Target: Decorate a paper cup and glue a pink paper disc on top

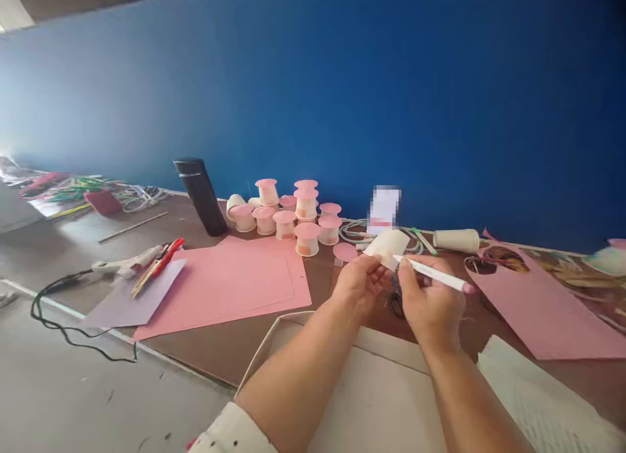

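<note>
In the head view my left hand [359,285] is closed on a cream paper cup [390,243], which lies tilted in its fingers. My right hand [433,303] grips a white marker [435,272] with a pink end, its tip at the cup's side. Below the cup, dark scissor handles [396,303] show partly between the hands. Just left of them lies a pink paper disc [345,251]. Several small cups with pink disc tops [308,238] stand grouped behind, some stacked.
Pink sheets [229,277], a lilac sheet [122,303], a glue gun [127,264] and a red cutter [163,261] lie left. A black flask [201,195] stands behind. Right are a cup on its side [456,240] and cut pink paper [548,303]. A white box [391,394] sits under my forearms.
</note>
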A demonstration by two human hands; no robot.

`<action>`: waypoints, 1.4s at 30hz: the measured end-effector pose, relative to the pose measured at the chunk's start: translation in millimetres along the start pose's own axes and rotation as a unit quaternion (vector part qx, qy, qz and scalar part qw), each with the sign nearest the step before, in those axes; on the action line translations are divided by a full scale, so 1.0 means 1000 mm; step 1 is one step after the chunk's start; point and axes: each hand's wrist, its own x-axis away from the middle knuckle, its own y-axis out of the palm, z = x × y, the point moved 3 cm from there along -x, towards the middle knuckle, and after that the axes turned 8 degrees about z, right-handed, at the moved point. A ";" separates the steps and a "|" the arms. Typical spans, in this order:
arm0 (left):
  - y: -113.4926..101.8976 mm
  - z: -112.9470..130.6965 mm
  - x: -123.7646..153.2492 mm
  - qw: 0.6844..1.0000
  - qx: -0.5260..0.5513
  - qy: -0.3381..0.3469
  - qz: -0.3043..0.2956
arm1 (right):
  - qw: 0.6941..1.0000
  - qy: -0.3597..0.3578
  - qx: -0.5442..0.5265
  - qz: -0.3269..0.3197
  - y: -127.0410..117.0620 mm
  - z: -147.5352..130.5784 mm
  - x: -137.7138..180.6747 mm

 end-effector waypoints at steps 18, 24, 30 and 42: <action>-0.001 -0.002 0.001 1.000 -0.002 0.001 -0.001 | 0.999 0.048 0.010 -0.013 0.000 0.001 -0.001; 0.000 -0.001 0.001 1.000 0.000 -0.002 0.001 | 0.999 0.051 0.009 -0.014 0.000 0.001 -0.001; 0.000 0.000 0.002 1.000 -0.002 -0.003 0.005 | 0.999 0.035 0.003 -0.006 -0.001 0.001 -0.001; 0.000 0.000 0.002 1.000 0.007 -0.011 0.004 | 0.999 0.039 0.004 -0.007 -0.001 0.002 -0.001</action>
